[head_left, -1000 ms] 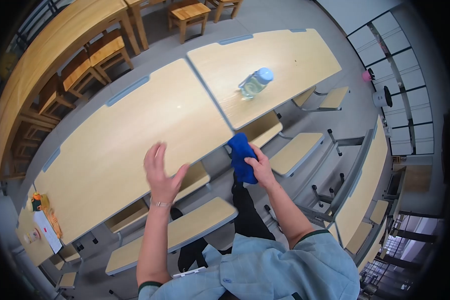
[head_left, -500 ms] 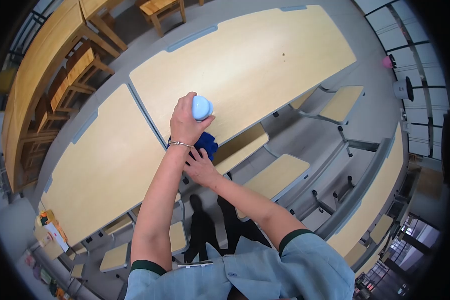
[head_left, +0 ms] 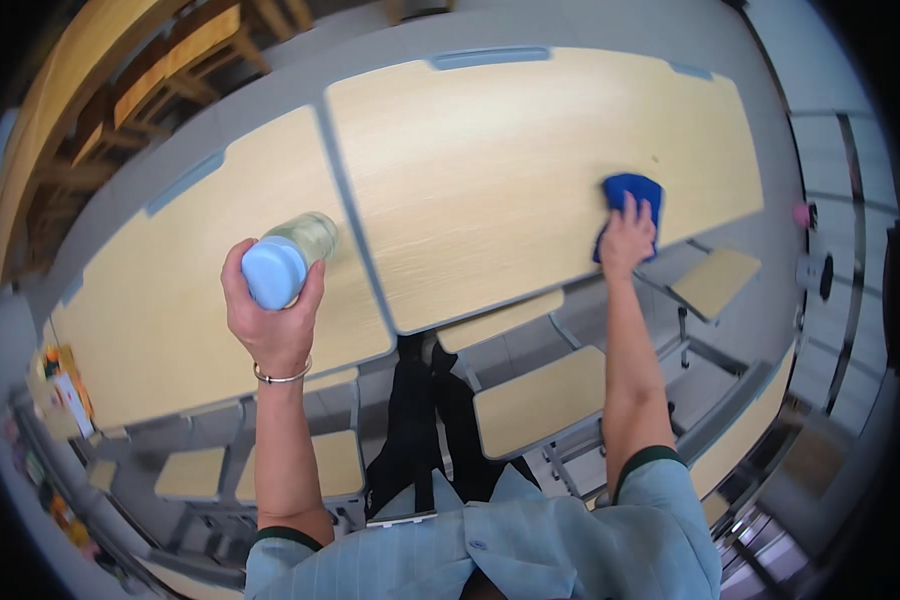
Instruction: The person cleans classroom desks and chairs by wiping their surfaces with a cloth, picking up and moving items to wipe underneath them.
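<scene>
A clear bottle (head_left: 313,236) with a light-blue cap (head_left: 274,272) is gripped around its cap end by my left hand (head_left: 275,325). The bottle is tilted above the left desk, its clear end pointing away from me. Out to the right, my right hand (head_left: 630,238) presses a dark blue cloth (head_left: 632,187) against the right desktop (head_left: 490,190), close to its near edge. The fingers of that hand are bent over the cloth, and part of the cloth is hidden beneath them.
The left desktop (head_left: 200,330) meets the right one along a grey seam. Seats (head_left: 540,400) stand along the near side. Wooden stools (head_left: 185,60) line the far left. Beyond the right end are bins (head_left: 815,275) by the wall. Papers and small colourful items (head_left: 70,395) lie at the far left end.
My hands have moved apart. The left has carried the bottle left and nearer to me, over the left desk; the right has taken the cloth far right onto the desktop. The view has shifted too.
</scene>
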A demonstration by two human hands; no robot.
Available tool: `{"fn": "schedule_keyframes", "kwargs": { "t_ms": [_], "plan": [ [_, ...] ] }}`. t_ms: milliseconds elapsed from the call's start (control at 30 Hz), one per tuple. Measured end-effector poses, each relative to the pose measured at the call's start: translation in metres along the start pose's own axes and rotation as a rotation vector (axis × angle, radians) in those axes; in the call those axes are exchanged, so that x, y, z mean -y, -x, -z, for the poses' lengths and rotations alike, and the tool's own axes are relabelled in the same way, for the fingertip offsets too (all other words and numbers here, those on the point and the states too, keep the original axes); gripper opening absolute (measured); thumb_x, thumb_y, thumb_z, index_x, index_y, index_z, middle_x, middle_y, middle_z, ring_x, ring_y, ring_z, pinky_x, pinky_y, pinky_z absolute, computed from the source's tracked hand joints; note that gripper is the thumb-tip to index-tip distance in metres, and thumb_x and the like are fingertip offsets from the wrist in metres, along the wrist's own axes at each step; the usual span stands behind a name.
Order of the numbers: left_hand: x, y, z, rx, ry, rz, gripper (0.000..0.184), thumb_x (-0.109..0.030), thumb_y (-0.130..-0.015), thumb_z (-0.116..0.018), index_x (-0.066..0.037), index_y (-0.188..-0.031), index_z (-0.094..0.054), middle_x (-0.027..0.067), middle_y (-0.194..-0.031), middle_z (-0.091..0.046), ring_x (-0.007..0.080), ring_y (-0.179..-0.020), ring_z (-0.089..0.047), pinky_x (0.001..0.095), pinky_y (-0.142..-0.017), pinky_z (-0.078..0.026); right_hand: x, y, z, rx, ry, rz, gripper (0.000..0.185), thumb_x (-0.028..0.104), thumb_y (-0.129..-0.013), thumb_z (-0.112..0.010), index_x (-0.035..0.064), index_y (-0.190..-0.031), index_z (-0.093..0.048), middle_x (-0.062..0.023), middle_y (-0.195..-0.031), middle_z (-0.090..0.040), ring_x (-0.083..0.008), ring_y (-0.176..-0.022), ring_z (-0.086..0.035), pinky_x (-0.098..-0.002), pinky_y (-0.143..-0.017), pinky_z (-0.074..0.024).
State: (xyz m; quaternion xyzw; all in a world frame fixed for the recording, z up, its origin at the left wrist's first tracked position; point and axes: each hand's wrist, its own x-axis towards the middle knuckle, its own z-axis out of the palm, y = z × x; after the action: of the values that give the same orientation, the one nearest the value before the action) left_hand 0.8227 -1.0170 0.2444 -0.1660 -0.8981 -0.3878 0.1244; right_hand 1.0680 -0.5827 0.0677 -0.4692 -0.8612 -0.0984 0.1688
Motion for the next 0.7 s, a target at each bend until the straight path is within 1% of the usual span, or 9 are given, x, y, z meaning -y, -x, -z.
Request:
{"fn": "schedule_keyframes", "kwargs": {
  "t_ms": [67,133,267,333,400,433,467,533,700],
  "plan": [
    [0.023,0.011,0.026,-0.082,0.006,0.103,0.073,-0.014,-0.066,-0.094,-0.003,-0.127,-0.056,0.0123,-0.112,-0.065,0.0242,-0.099,-0.066,0.0354,-0.086,-0.054,0.024,0.019,-0.005,-0.009,0.061,-0.041,0.042,0.034,-0.1,-0.054,0.0257,-0.141,-0.055,-0.0103,-0.145,-0.051,-0.0417,-0.124,-0.045,-0.0597,-0.093,-0.0405],
    [0.039,0.024,0.046,-0.145,-0.018,0.188,0.073,-0.013,-0.066,-0.094,-0.003,-0.127,-0.056,0.0127,-0.114,-0.064,0.0247,-0.101,-0.065,0.0359,-0.087,-0.054,0.088,0.065,0.019,0.011,0.048,0.074,0.041,0.027,-0.097,-0.056,0.0226,-0.138,-0.058,-0.0117,-0.143,-0.052,-0.0418,-0.12,-0.045,-0.0574,-0.09,-0.0408],
    [0.058,0.038,0.075,-0.183,-0.114,0.274,0.073,-0.012,-0.066,-0.094,-0.002,-0.128,-0.056,0.0134,-0.119,-0.062,0.0256,-0.103,-0.064,0.0371,-0.089,-0.053,0.249,0.159,0.095,0.166,-0.446,0.535,0.049,0.012,-0.077,-0.065,0.0242,-0.124,-0.065,-0.0091,-0.139,-0.053,-0.0385,-0.118,-0.049,-0.0507,-0.087,-0.0353],
    [0.066,0.042,0.086,-0.197,-0.166,0.283,0.072,-0.011,-0.067,-0.093,-0.002,-0.129,-0.056,0.0125,-0.12,-0.062,0.0249,-0.104,-0.063,0.0368,-0.091,-0.052,0.311,0.189,0.112,0.29,-0.673,0.739,0.053,0.015,-0.08,-0.064,0.0294,-0.131,-0.063,-0.0074,-0.149,-0.049,-0.0378,-0.131,-0.045,-0.0483,-0.091,-0.0344],
    [0.075,0.045,0.091,-0.204,-0.211,0.28,0.07,-0.009,-0.07,-0.092,-0.003,-0.13,-0.056,0.0106,-0.122,-0.061,0.0234,-0.107,-0.061,0.0358,-0.093,-0.051,0.36,0.185,0.119,0.359,-0.806,0.944,0.053,0.019,-0.082,-0.067,0.0248,-0.134,-0.062,-0.0103,-0.152,-0.047,-0.0367,-0.137,-0.043,-0.0469,-0.096,-0.0345],
    [0.078,0.045,0.09,-0.201,-0.259,0.238,0.073,-0.009,-0.068,-0.092,0.0,-0.13,-0.055,0.0141,-0.12,-0.063,0.0271,-0.106,-0.064,0.0381,-0.092,-0.052,0.375,0.175,0.114,0.36,-0.838,1.051,0.05,0.021,-0.084,-0.067,0.0222,-0.134,-0.062,-0.0111,-0.151,-0.048,-0.0362,-0.139,-0.042,-0.0486,-0.1,-0.035],
    [0.078,0.045,0.086,-0.195,-0.247,0.24,0.072,-0.008,-0.068,-0.092,0.0,-0.13,-0.055,0.0143,-0.12,-0.063,0.0273,-0.106,-0.063,0.0383,-0.092,-0.052,0.386,0.162,0.106,0.4,-0.851,1.104,0.051,0.031,-0.086,-0.07,0.0271,-0.136,-0.06,-0.0065,-0.155,-0.045,-0.0322,-0.141,-0.04,-0.0495,-0.105,-0.0327],
    [0.075,0.045,0.075,-0.194,-0.219,0.252,0.071,-0.007,-0.069,-0.092,-0.001,-0.129,-0.055,0.0146,-0.12,-0.063,0.0278,-0.106,-0.063,0.0388,-0.093,-0.052,0.394,0.131,0.086,0.396,-0.866,1.163,0.051,0.032,-0.087,-0.07,0.0279,-0.136,-0.059,-0.0055,-0.155,-0.044,-0.0317,-0.142,-0.039,-0.0498,-0.107,-0.0337],
    [0.053,0.038,0.033,-0.158,-0.196,0.262,0.069,-0.01,-0.072,-0.09,-0.001,-0.13,-0.055,0.0139,-0.12,-0.063,0.0273,-0.106,-0.064,0.0386,-0.093,-0.052,0.318,0.054,0.054,0.344,-0.651,0.917,0.051,0.03,-0.087,-0.07,0.0324,-0.137,-0.059,-0.0024,-0.156,-0.044,-0.0301,-0.142,-0.036,-0.0479,-0.106,-0.0318]
  ]
}}
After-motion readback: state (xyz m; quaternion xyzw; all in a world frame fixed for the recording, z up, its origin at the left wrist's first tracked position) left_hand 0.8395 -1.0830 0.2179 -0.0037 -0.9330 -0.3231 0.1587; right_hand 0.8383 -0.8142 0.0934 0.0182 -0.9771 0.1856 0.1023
